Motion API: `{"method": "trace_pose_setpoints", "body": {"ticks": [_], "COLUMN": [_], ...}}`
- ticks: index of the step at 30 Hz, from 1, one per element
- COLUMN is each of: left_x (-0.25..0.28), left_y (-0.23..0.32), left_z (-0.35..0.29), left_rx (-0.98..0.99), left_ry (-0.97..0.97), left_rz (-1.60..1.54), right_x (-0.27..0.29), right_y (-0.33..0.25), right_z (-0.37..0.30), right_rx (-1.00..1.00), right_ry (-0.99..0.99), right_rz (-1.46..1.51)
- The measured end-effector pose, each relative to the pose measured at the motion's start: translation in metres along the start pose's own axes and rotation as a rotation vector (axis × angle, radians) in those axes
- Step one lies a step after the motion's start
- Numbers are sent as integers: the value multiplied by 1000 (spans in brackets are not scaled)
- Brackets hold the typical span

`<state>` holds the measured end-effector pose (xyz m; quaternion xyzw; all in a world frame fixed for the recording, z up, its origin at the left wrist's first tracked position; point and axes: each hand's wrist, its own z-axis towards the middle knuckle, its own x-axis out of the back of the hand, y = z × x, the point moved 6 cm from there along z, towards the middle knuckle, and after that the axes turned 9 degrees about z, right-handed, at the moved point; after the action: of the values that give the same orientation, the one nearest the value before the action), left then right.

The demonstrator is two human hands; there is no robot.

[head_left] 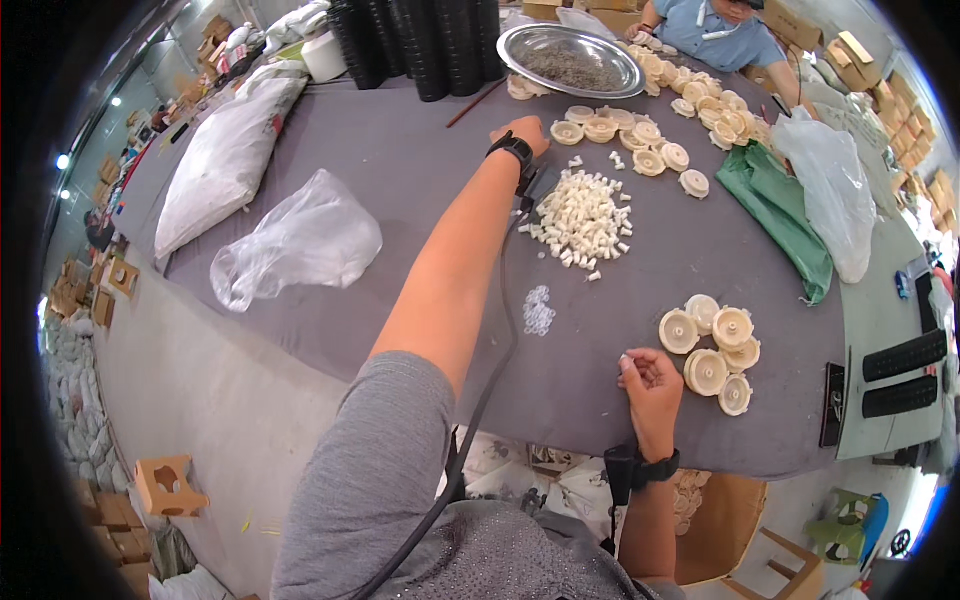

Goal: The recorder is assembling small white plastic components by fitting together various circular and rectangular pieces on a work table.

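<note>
My left hand [523, 134] reaches to the far side of the table, its fingers curled and mostly hidden, beside a cluster of cream plastic discs [600, 129]. Just on the near side of it lies a heap of small white plastic plugs [582, 217]. Near the front edge, my right hand [654, 384] is closed in a pinch; a pale speck shows at its fingertips, too small to name. To its right sits a group of cream round discs with raised rims [706, 371]. A small pile of clear little rings [539, 311] lies between the hands.
A metal bowl [572, 62] of dark grains stands at the back, beside stacked black trays [420, 45]. Plastic bags [300, 243], a white sack [228, 158] and a green bag [775, 215] lie around. A cable hangs along my left arm. Another person [715, 36] sits opposite.
</note>
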<state>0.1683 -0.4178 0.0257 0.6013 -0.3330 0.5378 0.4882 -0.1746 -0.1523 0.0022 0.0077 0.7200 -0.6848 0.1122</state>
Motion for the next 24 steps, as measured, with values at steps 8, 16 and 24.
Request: {"method": "trace_pose_setpoints", "body": {"ticks": [8, 16, 24], "left_x": [-6, 57, 93], "left_y": [3, 49, 113], "left_z": [12, -116, -298], "left_rx": [13, -583, -925], "left_ry": [47, -22, -218], "left_rz": [158, -554, -714], "right_x": [2, 10, -20], "right_y": [3, -8, -73], "right_z": [4, 0, -25], "right_rx": [-63, 100, 330], "right_ry": [11, 96, 58], "right_rz": [-25, 66, 119]}}
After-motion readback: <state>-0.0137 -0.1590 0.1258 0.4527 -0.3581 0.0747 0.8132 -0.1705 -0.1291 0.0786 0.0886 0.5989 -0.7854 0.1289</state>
